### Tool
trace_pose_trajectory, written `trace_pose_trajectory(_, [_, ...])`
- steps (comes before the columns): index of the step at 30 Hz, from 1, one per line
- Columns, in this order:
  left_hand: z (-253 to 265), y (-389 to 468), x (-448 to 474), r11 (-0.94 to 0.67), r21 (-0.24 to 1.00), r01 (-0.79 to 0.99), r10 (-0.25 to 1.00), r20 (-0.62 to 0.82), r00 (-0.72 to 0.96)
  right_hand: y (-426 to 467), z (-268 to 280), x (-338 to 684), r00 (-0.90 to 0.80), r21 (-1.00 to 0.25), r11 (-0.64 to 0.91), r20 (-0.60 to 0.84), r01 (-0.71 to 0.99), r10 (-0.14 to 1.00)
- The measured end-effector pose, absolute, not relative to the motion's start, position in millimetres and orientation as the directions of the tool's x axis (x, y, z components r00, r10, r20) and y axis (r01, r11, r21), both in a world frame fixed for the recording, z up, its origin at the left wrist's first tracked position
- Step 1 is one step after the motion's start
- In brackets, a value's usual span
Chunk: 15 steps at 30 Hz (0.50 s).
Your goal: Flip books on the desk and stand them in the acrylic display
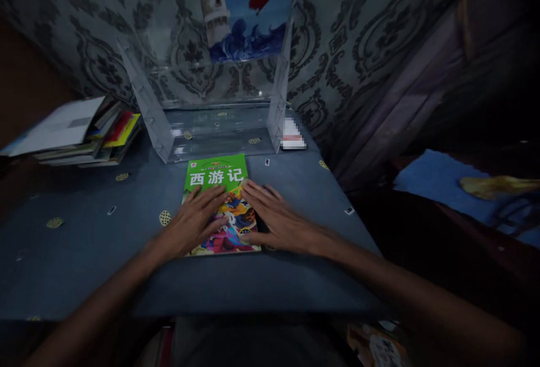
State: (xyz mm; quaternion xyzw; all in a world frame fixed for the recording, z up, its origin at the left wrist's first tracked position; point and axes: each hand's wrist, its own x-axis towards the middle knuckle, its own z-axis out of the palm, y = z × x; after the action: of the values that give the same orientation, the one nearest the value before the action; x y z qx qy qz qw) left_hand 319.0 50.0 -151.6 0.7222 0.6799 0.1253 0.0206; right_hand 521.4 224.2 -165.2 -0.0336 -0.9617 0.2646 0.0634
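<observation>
Left hand [198, 219] and right hand [278, 218] spread across a green-topped book [217, 177], clear rack [148, 109] behind it, stacked volumes [80, 137] to its left.

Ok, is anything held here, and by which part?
Nothing looks gripped: the left hand lies spread over the left side of the book, the right hand over its right edge.

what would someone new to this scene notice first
Probably the bright green-topped book lying on the dark table, with the left hand and right hand over its two sides. Behind it stands a clear plastic rack, with a colourful picture of a tower and blue waves above. The stack of books to the left, showing red and yellow covers, likely comes next.
</observation>
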Motion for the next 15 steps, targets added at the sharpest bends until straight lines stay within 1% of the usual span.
trace_pose_trajectory(3, [-163,64,293,0.081,0.188,0.979,0.972,0.200,-0.120,238,-168,496,-0.979,-0.502,0.860,0.114,0.091,0.170])
trace_pose_trajectory(5, [-170,71,279,0.163,0.228,0.960,0.946,0.242,-0.218,249,-169,476,-0.965,-0.489,0.859,0.117,0.151,0.235])
trace_pose_trajectory(8, [-178,77,269,0.225,0.302,0.926,0.912,0.269,-0.309,263,-173,454,-0.940,-0.479,0.849,0.125,0.224,0.319])
trace_pose_trajectory(12, [-182,75,272,0.326,0.376,0.868,0.853,0.279,-0.441,272,-184,445,-0.910,-0.511,0.832,0.204,0.216,0.362])
trace_pose_trajectory(15, [-180,74,275,0.329,0.465,0.822,0.823,0.285,-0.491,271,-193,448,-0.885,-0.545,0.818,0.269,0.185,0.380])
